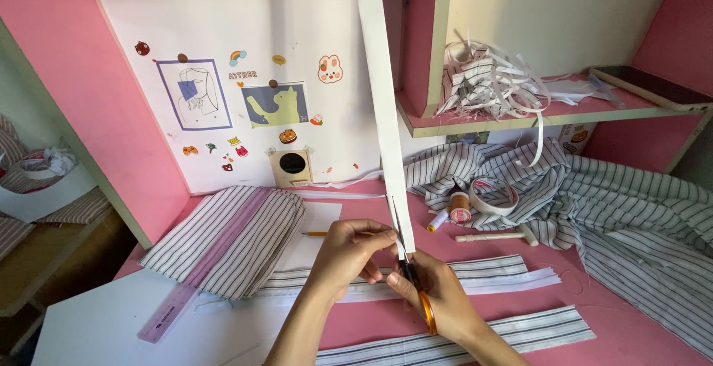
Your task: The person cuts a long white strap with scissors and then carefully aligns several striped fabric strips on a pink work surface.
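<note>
A: Hands status?
B: Left hand (pixel 349 251) pinches the long white strip (pixel 379 106), which stands upright over the pink tabletop (pixel 594 292). Right hand (pixel 438 295) is closed around orange-handled scissors (pixel 416 284), blades at the strip's lower end.
A: Nearby?
B: Striped fabric strips (pixel 483 269), purple ruler (pixel 169 312).

Not much packaging on that desk, honestly. The back wall panel was covered in little cartoon stickers (pixel 330 68), including a white bunny, a rainbow, and some small food-looking ones, scattered round two pinned picture cards, one purple-framed (pixel 194 93), one blue and yellow with a cat shape (pixel 275 105). A small tan box with a round dark hole (pixel 292 166) stood at the foot of the panel. On the right shelf lay a flat dark slab (pixel 649 85), maybe a phone screen; I couldn't tell. Below that shelf, a printed colourful box (pixel 576 137) peeked out.
</note>
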